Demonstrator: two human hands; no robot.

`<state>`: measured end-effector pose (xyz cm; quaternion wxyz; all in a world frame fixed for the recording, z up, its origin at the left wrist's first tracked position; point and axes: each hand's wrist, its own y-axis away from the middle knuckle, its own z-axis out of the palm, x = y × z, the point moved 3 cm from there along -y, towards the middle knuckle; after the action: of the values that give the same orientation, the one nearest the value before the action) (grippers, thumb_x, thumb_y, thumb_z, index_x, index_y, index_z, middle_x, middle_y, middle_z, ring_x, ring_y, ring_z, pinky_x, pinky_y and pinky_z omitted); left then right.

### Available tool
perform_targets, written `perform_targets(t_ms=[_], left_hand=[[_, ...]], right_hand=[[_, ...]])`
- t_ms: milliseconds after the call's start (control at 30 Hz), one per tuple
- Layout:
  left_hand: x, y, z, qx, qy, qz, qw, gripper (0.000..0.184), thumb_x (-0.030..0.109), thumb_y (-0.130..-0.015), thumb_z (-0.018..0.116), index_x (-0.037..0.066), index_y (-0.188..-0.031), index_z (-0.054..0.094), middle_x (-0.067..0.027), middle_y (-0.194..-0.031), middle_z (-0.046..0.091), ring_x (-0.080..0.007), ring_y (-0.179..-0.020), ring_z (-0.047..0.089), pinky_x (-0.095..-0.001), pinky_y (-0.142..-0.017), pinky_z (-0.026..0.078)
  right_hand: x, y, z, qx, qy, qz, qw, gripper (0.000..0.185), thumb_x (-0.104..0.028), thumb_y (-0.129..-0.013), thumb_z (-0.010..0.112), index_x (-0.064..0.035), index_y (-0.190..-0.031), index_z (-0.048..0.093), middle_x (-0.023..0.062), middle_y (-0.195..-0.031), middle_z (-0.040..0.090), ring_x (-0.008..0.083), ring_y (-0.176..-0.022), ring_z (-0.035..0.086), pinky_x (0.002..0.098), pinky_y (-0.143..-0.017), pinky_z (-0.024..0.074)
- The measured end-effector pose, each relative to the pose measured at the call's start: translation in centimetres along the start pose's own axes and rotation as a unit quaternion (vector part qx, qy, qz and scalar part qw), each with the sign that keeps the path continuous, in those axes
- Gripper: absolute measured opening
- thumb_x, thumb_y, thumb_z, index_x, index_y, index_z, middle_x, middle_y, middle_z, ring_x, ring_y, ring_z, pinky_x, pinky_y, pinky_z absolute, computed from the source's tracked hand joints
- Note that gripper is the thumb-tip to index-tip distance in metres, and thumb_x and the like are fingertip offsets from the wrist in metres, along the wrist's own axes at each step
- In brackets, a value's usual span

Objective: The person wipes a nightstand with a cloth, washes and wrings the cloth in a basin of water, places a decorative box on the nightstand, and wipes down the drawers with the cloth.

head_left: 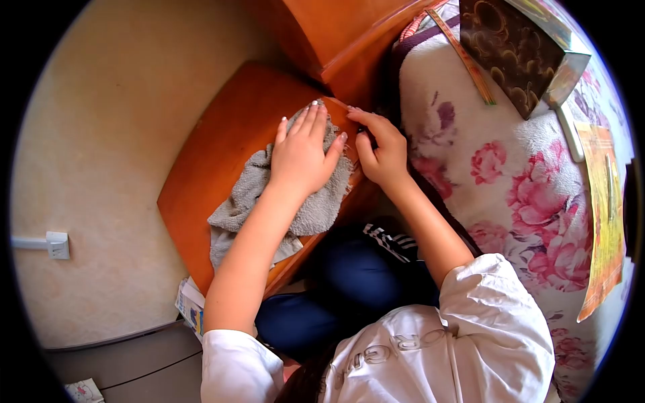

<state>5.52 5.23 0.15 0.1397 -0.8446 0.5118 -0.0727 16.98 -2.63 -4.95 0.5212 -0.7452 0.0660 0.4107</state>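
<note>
My left hand [302, 158] lies flat with its fingers stretched out on a crumpled grey towel [252, 191]. The towel is spread over the reddish-brown wooden top of a small cabinet [208, 158]. At the cabinet's right edge, beside the towel, rests my right hand [384, 151]. Its index finger reaches forward and the thumb stands apart from it; the other fingers are mostly hidden. I see nothing held in it.
A bed with a floral cover [447, 148] lies to the right, bearing a dark patterned box [514, 54], a narrow strip [463, 57] and a yellow-orange sheet [601, 221]. A wooden headboard [356, 33] stands behind. On the left wall is a socket [58, 246].
</note>
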Motion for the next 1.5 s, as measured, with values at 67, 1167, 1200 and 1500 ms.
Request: perform_targets(t_ms=[67, 1167, 1200, 1500], left_hand=[[-0.2, -0.1, 0.2, 0.010, -0.005, -0.001, 1.000, 0.049, 0.033, -0.089, 0.044, -0.002, -0.123, 0.047, -0.0170, -0.128, 0.047, -0.0260, -0.122, 0.042, -0.0464, -0.103, 0.025], [-2.5, -2.6, 0.0, -0.107, 0.006, -0.088, 0.990, 0.045, 0.006, -0.086, 0.043, -0.002, -0.129, 0.034, -0.0124, -0.106, 0.061, -0.0293, -0.091, 0.060, -0.0500, -0.103, 0.023], [-2.5, -3.0, 0.2, -0.114, -0.009, -0.093, 0.989, 0.044, 0.007, -0.086, 0.043, -0.001, -0.128, 0.036, -0.0140, -0.104, 0.062, -0.0304, -0.090, 0.060, -0.0489, -0.101, 0.027], [-2.7, 0.6, -3.0, -0.181, 0.059, -0.088, 0.978, 0.033, 0.009, -0.086, 0.046, 0.004, -0.118, 0.048, -0.0214, -0.100, 0.059, -0.0365, -0.093, 0.056, -0.0429, -0.080, 0.045]], right_hand=[[0.0, 0.0, -0.1, -0.003, -0.004, -0.001, 1.000, 0.026, -0.003, -0.071, 0.053, -0.0040, -0.096, 0.061, 0.0123, -0.098, 0.064, 0.0277, -0.091, 0.061, 0.0347, -0.079, 0.0478], [0.2, 0.7, 0.6, 0.020, -0.018, 0.075, 0.997, 0.023, -0.004, -0.075, 0.052, -0.0052, -0.096, 0.062, 0.0103, -0.097, 0.065, 0.0241, -0.089, 0.062, 0.0300, -0.076, 0.0482], [0.2, 0.5, 0.5, 0.016, -0.026, 0.080, 0.996, 0.023, -0.004, -0.075, 0.052, -0.0053, -0.096, 0.062, 0.0104, -0.097, 0.065, 0.0243, -0.089, 0.062, 0.0300, -0.076, 0.0482], [0.2, 0.5, 0.1, -0.011, -0.016, 0.062, 0.998, 0.024, -0.006, -0.076, 0.051, -0.0058, -0.098, 0.061, 0.0105, -0.098, 0.064, 0.0251, -0.087, 0.062, 0.0293, -0.074, 0.0486]])
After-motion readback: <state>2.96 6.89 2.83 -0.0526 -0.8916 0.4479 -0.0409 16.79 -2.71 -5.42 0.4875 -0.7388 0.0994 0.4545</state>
